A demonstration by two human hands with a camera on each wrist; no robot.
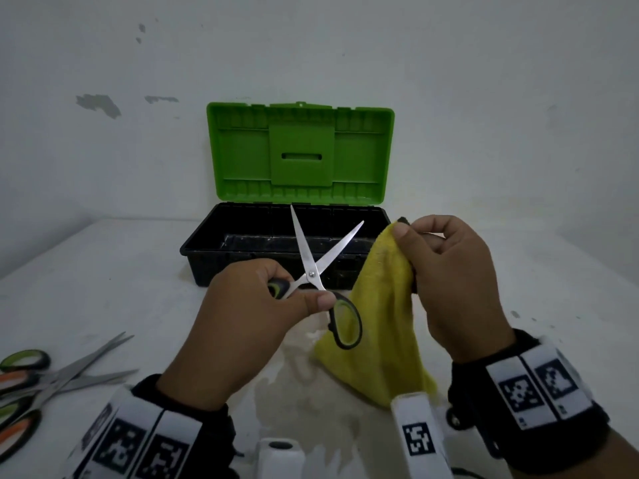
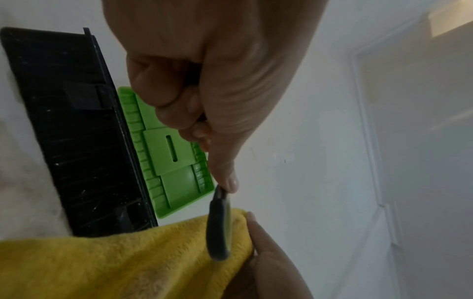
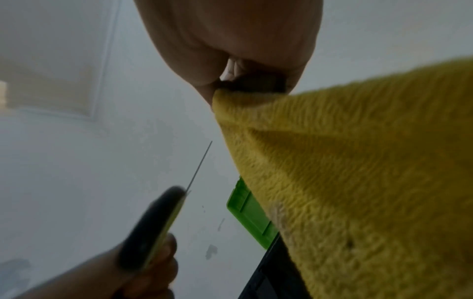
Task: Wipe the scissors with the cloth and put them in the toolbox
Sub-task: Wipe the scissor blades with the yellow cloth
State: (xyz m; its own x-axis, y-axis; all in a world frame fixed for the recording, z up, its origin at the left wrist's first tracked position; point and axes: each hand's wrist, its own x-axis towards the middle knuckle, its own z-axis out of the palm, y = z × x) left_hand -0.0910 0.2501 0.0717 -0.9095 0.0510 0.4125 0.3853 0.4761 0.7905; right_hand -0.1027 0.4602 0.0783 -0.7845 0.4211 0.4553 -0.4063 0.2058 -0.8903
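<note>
My left hand grips a pair of black-and-green scissors by one handle, blades spread apart and pointing up in front of the toolbox. The free handle loop hangs beside the yellow cloth. My right hand pinches the top corner of the cloth and holds it up, its lower end resting on the table. The toolbox has a black tray and a green lid standing open against the wall. The scissors and cloth are apart by a small gap.
Several more scissors with green and orange handles lie at the table's left front edge. A white device sits at the near edge between my wrists. The white table meets a white wall behind the toolbox.
</note>
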